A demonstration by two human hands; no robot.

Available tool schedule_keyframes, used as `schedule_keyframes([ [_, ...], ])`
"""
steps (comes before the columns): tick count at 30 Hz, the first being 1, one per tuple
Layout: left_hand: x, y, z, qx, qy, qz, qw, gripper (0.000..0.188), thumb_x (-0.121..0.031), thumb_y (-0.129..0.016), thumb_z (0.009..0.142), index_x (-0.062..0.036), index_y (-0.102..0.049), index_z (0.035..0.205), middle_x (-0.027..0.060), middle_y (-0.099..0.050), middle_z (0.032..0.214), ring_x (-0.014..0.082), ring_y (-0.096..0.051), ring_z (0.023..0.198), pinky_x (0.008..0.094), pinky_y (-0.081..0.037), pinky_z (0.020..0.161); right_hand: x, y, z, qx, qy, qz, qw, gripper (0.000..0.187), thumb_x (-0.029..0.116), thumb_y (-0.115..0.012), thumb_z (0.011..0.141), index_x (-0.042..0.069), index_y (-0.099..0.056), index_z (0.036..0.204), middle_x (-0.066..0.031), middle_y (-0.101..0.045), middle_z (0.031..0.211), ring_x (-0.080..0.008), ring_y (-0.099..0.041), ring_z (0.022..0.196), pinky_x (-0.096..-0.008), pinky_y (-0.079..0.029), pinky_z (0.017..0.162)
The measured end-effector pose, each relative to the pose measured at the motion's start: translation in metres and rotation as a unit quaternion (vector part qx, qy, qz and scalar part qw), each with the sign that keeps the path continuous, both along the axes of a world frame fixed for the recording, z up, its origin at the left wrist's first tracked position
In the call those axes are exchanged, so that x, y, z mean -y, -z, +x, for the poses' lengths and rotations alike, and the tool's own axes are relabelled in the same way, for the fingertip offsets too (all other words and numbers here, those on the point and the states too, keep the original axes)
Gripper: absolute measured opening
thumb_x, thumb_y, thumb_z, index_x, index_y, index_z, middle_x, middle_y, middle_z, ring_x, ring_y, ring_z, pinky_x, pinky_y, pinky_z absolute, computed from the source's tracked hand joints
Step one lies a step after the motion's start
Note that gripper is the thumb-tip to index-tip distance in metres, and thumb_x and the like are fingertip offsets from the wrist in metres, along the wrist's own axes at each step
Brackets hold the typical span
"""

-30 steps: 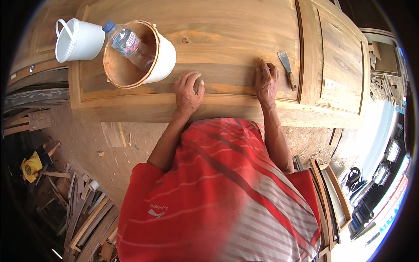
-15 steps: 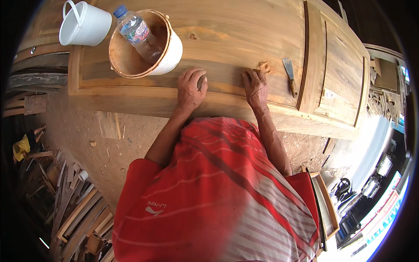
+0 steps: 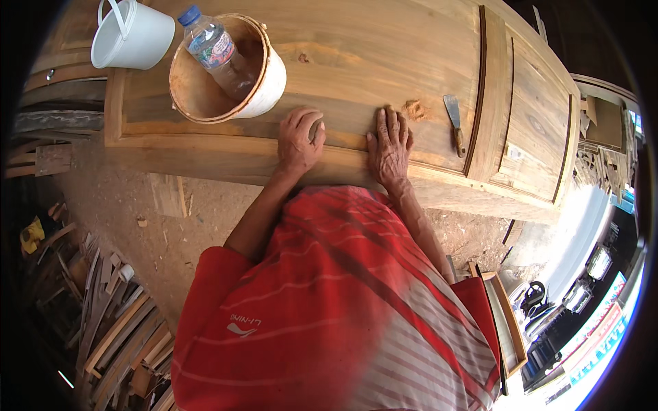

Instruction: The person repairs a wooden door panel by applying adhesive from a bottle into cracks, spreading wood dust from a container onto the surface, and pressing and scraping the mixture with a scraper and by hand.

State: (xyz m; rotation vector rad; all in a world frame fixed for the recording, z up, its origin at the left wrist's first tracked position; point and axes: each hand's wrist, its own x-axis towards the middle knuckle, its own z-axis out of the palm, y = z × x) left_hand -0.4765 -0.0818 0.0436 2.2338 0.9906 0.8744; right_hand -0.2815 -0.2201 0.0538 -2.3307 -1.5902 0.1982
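Observation:
My left hand point(image 3: 300, 142) rests on the near edge of a wooden panelled door point(image 3: 356, 61), right of a bucket. Its fingers are curled round something small and greyish, mostly hidden by the hand. Stretched out flat on the same wood, my right hand point(image 3: 391, 147) holds nothing. Just beyond its fingertips lies a patch of brownish paste point(image 3: 415, 109). A putty knife point(image 3: 454, 123) with a metal blade and a worn handle lies to the right of that hand.
A stained white bucket point(image 3: 271, 85) holds a clear plastic bottle point(image 3: 212, 48) with a blue cap. Beside it, a smaller white pail point(image 3: 140, 38) lies tilted. Wood offcuts point(image 3: 130, 329) are piled at lower left. A wooden frame point(image 3: 510, 322) is at my right.
My right hand has moved slightly left, away from the brownish paste, and its curled fingers have flattened onto the wood. My left hand stays in nearly the same place.

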Motion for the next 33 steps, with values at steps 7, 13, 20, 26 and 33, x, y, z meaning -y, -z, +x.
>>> schedule_keyframes([
  [7, -0.001, 0.0, 0.002, 0.009, 0.004, -0.001, 1.0, 0.025, -0.007, -0.072, 0.088, -0.006, -0.07, 0.112, 0.0112, -0.07, 0.116, 0.0348, -0.064, 0.11, 0.0469, -0.049, 0.097, -0.006, -0.004, 0.004, 0.012, 0.017, -0.037, 0.999, 0.062, 0.035, -0.058, 0.105, 0.017, -0.043, 0.162, -0.0161, -0.035, 0.169, -0.041, -0.031, 0.154, -0.0584, -0.022, 0.123],
  [13, -0.006, 0.002, 0.001, 0.001, 0.009, 0.011, 1.0, 0.026, -0.009, -0.074, 0.087, -0.0059, -0.069, 0.112, 0.0112, -0.068, 0.116, 0.0351, -0.064, 0.113, 0.049, -0.05, 0.096, -0.002, -0.003, 0.003, 0.002, 0.035, -0.041, 0.999, 0.057, 0.035, -0.055, 0.106, 0.023, -0.045, 0.162, -0.0169, -0.034, 0.169, -0.0417, -0.029, 0.155, -0.0594, -0.02, 0.124],
  [20, -0.006, 0.001, 0.002, 0.003, 0.002, 0.006, 1.0, 0.023, -0.008, -0.073, 0.088, -0.006, -0.07, 0.111, 0.0113, -0.069, 0.117, 0.0349, -0.064, 0.112, 0.0466, -0.049, 0.097, 0.006, -0.001, 0.002, 0.006, 0.038, -0.058, 0.998, 0.059, 0.034, -0.058, 0.104, 0.025, -0.046, 0.161, -0.0181, -0.032, 0.169, -0.0436, -0.03, 0.153, -0.0603, -0.021, 0.124],
  [26, -0.002, 0.0, 0.002, 0.0, 0.004, 0.014, 1.0, 0.022, -0.008, -0.073, 0.089, -0.0056, -0.07, 0.11, 0.011, -0.07, 0.116, 0.0343, -0.064, 0.111, 0.0471, -0.05, 0.096, 0.008, -0.006, 0.0, 0.022, 0.038, -0.05, 0.998, 0.056, 0.033, -0.061, 0.104, 0.021, -0.05, 0.157, -0.0194, -0.034, 0.167, -0.0439, -0.032, 0.152, -0.0611, -0.025, 0.122],
  [33, -0.002, 0.0, 0.002, -0.002, 0.002, 0.018, 1.0, 0.02, -0.008, -0.073, 0.089, -0.0061, -0.071, 0.109, 0.0105, -0.07, 0.116, 0.034, -0.065, 0.109, 0.0471, -0.049, 0.096, 0.008, 0.002, 0.023, -0.05, 0.068, -0.009, 0.996, 0.055, 0.032, -0.057, 0.105, 0.016, -0.049, 0.157, -0.0206, -0.037, 0.166, -0.0431, -0.032, 0.152, -0.0598, -0.027, 0.12],
])
